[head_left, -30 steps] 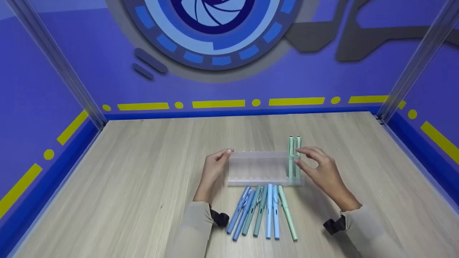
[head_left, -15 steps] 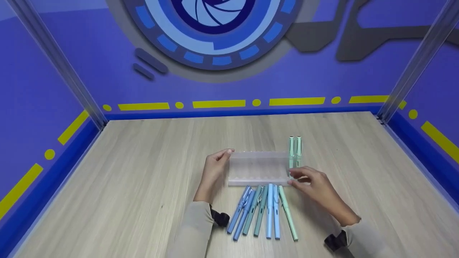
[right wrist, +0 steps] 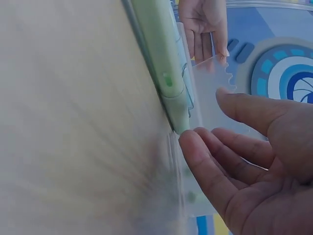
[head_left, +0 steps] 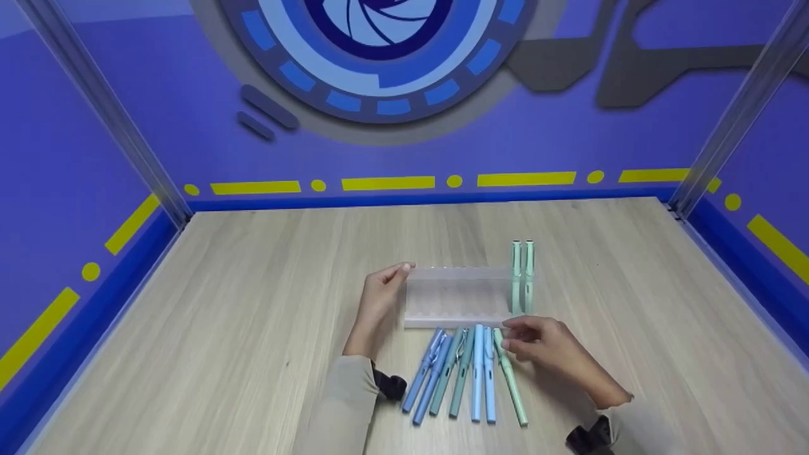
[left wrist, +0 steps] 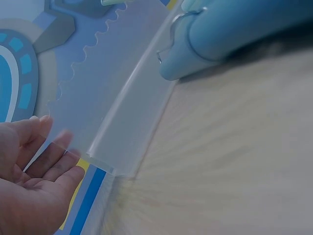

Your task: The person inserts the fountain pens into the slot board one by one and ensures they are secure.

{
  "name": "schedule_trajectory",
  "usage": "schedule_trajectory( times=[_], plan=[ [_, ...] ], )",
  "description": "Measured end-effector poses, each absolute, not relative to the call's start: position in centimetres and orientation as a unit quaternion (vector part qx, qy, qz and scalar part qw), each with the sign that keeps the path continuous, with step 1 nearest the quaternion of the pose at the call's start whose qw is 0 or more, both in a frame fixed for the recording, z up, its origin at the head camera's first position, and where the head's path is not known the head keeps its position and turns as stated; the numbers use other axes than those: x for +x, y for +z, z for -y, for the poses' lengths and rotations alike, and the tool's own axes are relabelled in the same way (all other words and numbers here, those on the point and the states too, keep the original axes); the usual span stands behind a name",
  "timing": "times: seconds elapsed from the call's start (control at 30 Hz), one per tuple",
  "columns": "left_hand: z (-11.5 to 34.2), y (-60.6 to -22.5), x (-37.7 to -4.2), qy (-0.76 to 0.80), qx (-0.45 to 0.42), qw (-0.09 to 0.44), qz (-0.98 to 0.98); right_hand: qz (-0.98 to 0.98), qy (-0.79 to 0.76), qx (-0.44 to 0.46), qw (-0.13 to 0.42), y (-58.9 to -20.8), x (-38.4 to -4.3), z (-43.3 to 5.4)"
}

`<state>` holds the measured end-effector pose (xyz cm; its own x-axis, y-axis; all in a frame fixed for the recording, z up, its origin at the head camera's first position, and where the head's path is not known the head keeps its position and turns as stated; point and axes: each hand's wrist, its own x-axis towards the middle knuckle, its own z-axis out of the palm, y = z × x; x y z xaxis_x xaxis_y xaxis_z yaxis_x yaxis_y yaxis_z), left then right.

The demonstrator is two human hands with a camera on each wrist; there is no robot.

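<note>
A clear pen stand [head_left: 455, 294] stands on the table, its left edge pinched between the thumb and fingers of my left hand [head_left: 378, 300]. In the left wrist view, some fingers [left wrist: 54, 154] show through the clear panel. Two light green pens [head_left: 516, 278] stand upright at the stand's right end. My right hand [head_left: 547, 347] is low in front of that end, at the upper tip of a loose light green pen [head_left: 515, 392]. In the right wrist view, the index fingertip is right at this pen's tip, with the thumb [right wrist: 234, 103] held apart.
Left of the loose green pen lie two light blue pens [head_left: 477, 379], two dark green pens [head_left: 445, 379] and two darker blue pens [head_left: 420, 379], fanned out before the stand. Blue panels [head_left: 392, 151] wall in the wooden table [head_left: 253, 303].
My right hand has left the two upright green pens and come down toward the loose green pen. My left hand has stayed at the stand's edge.
</note>
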<state>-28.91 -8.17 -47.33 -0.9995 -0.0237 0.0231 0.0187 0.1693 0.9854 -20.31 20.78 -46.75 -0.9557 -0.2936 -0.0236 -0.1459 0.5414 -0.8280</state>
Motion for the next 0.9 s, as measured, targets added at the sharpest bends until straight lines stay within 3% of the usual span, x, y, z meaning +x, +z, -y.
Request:
schedule_trajectory(
  times=[0.3, 0.9],
  plan=[
    [8.1, -47.4, -28.8, -0.645, 0.006, 0.014, 0.764, -0.868, -0.469, -0.106, 0.12, -47.2, -20.4, -20.8],
    [8.0, -47.4, -28.9, -0.636, 0.012, 0.015, 0.772, -0.872, -0.469, -0.096, 0.099, -48.1, -20.6, -20.2]
  ],
)
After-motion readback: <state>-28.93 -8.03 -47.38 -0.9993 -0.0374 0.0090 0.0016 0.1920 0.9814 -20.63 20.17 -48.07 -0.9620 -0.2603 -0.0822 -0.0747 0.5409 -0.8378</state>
